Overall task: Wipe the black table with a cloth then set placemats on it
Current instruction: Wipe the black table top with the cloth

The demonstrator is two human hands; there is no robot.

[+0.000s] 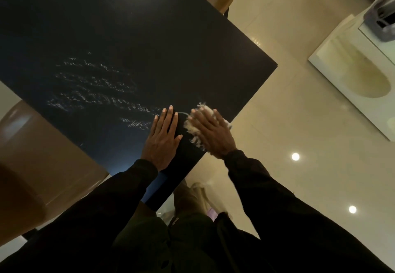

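Near the 5 o'clock edge of the matte black bench [128, 37], the right hand [213, 136], fingers spread, presses a frayed white cloth [192, 130]. The left hand [163, 138] lies flat at its 9 o'clock. Glossy cream floor [277, 123] lies beyond.

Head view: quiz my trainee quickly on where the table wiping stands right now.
1. True or false: the left hand lies flat on the black table.
2. Which of the hands presses the cloth? A) left hand B) right hand
3. The shiny streaks lie on which side of the hands in the picture?
Key: 1 true; 2 B; 3 left.
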